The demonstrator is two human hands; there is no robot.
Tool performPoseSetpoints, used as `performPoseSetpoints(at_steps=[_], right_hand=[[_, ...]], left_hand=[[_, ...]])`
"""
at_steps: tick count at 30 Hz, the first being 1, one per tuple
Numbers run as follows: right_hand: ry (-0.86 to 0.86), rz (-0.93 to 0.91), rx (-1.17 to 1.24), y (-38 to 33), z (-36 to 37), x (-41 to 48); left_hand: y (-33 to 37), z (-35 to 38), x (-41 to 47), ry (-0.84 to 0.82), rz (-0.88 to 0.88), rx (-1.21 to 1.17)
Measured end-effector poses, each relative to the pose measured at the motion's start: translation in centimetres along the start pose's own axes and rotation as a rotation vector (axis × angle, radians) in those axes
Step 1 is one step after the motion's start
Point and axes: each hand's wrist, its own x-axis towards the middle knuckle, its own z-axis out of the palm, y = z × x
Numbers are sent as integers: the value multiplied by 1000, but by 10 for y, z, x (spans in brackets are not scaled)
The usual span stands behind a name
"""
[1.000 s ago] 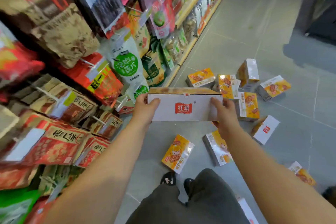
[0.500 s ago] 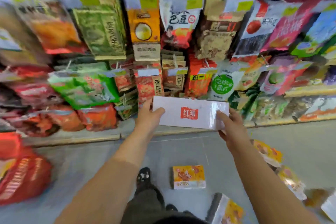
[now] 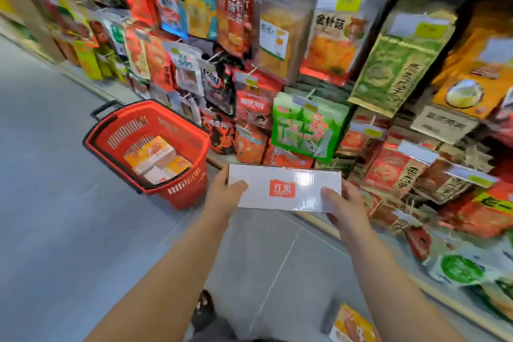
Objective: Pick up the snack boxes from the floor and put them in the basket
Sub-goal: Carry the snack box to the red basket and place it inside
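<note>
Head-worn wide-angle camera looks forward and down at the floor.

The floor is grey, with big flat tiles and thin lines between them. A red basket stands on it, just beside the bottom of the shelf. A yellow snack box lies on the floor at the bottom of the view. A dark shoe, blurry and maybe a sandal, stands on the tiles near it. Snack bags lie on the low shelf board at the right.
</note>
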Motion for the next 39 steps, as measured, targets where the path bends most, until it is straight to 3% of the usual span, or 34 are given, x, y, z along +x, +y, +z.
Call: performPoseSetpoints(at_steps=[10, 14, 22, 29, 32, 39], right_hand=[[-130, 106, -29, 38, 221, 43], [-178, 147, -77, 47, 274, 71], [-202, 180, -160, 49, 381, 167], [-452, 98, -245, 35, 478, 263], [-371, 61, -278, 31, 507, 284], [-145, 173, -145, 71, 551, 324]], left_hand=[[-4, -195, 97, 186, -124, -17], [-2, -236, 136, 189, -224, 10], [27, -304, 255, 7, -226, 186], [48, -356, 367, 144, -281, 157], [50, -370, 406, 217, -334, 165], [35, -393, 496, 53, -460, 184]])
